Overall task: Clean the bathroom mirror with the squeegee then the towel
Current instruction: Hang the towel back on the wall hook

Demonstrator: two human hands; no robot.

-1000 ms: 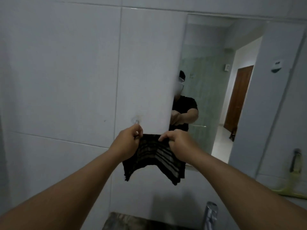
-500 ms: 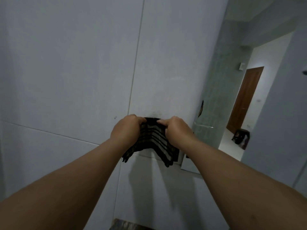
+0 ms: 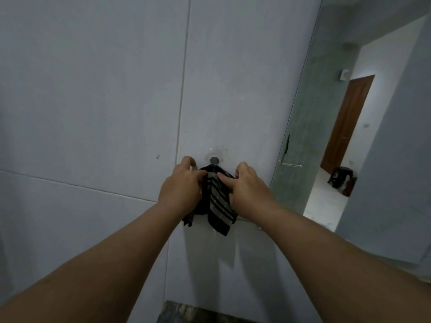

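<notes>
towel (image 3: pixel 219 201) hangs long-axis down just under the wall hook (image 3: pixel 214 160), left hand (image 3: pixel 180 188) and right hand (image 3: pixel 249 190) flanking it equally near, fingers pinching its top folds.

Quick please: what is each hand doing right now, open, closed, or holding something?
Left hand: closed on the striped towel, just below the wall hook.
Right hand: closed on the same towel, from its right side.

Dark striped towel (image 3: pixel 218 201) hangs bunched (below wall hook); mirror (image 3: pixel 326 127) right.
</notes>
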